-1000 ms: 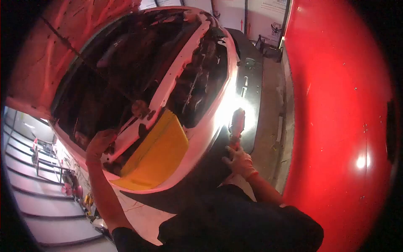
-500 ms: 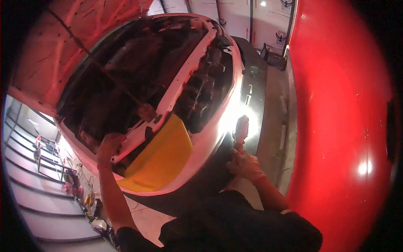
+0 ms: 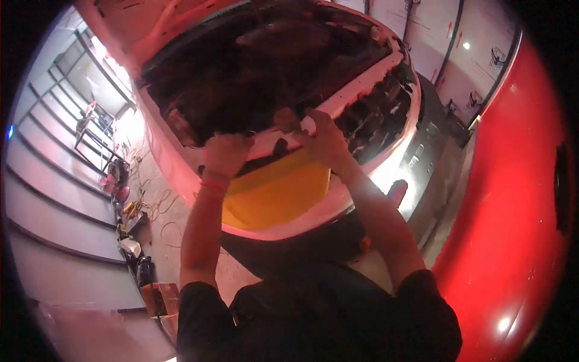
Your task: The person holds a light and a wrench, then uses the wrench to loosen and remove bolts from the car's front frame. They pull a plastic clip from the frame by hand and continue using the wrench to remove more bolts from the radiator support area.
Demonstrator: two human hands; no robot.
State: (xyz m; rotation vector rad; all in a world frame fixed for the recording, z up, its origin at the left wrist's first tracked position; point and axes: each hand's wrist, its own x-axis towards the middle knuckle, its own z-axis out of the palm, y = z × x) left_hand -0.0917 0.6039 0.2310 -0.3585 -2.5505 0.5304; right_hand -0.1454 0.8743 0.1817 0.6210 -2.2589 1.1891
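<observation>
Both hands have come together at the front edge of the open engine bay since the earlier frame, when the right hand was down at a lit work light beside the car and the left hand gripped the white crossbar alone. Now the left hand (image 3: 226, 154) sits on the white crossbar (image 3: 362, 84) that runs along the front of the bay, fingers curled over its edge, and the right hand (image 3: 322, 142) rests just beside it on the same bar, its fingers bent around a small dark part (image 3: 284, 118) at the centre of the bar; whether that part is truly pinched or only touched cannot be told from this view. Neither hand is spread wide; both are closed down onto the bar. A thin red band circles the left wrist. Directly below the two hands a yellow panel (image 3: 277, 193) covers the middle of the car's nose, touching the underside of the crossbar. Above them the dark engine bay (image 3: 265, 66) is in shadow and its parts cannot be made out, with the raised hood (image 3: 151, 18) over it. The work light (image 3: 397, 192) lies low at the right of the bumper, well apart from the hands, throwing a bright glare on the bodywork. A glossy red car body (image 3: 518, 199) fills the right side. On the floor at the left, yellow cables (image 3: 151, 208) and small tools lie near a wall of garage door panels (image 3: 54, 199).
</observation>
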